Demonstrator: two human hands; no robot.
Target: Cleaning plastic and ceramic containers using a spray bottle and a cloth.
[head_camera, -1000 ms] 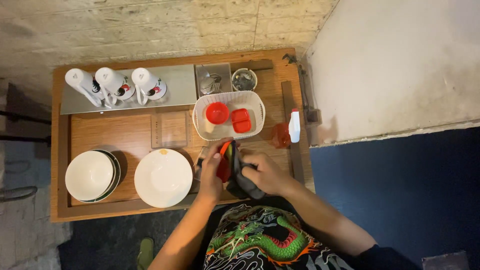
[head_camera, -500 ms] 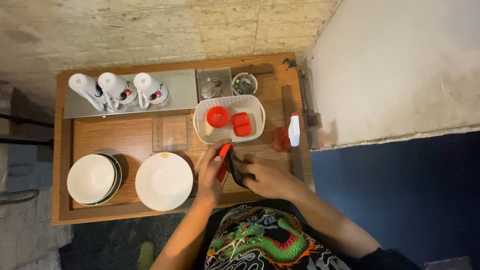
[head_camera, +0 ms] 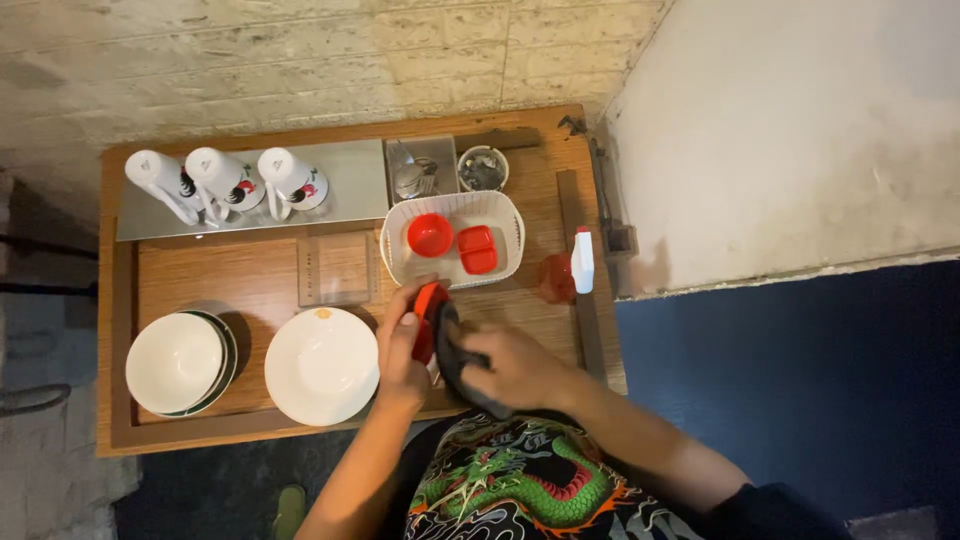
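Note:
My left hand (head_camera: pixel 402 345) grips a small red dish (head_camera: pixel 429 316) held on edge over the wooden table (head_camera: pixel 250 275). My right hand (head_camera: pixel 512 367) presses a dark cloth (head_camera: pixel 455 360) against that dish. Just beyond the hands stands a white plastic basket (head_camera: pixel 507 215) holding a round red dish (head_camera: pixel 430 235) and a squarish red dish (head_camera: pixel 477 249).
A white plate (head_camera: pixel 320 365) and stacked white bowls (head_camera: pixel 177 362) lie at the left front. Three white mugs (head_camera: pixel 225 180) lie on a metal tray (head_camera: pixel 345 180). A clear box (head_camera: pixel 341 268), a cutlery holder (head_camera: pixel 418 172), a small bowl (head_camera: pixel 482 168) and a spray bottle (head_camera: pixel 581 262) stand nearby.
Both hands with the red dish and cloth have shifted slightly toward the basket. The camera view has drifted a little.

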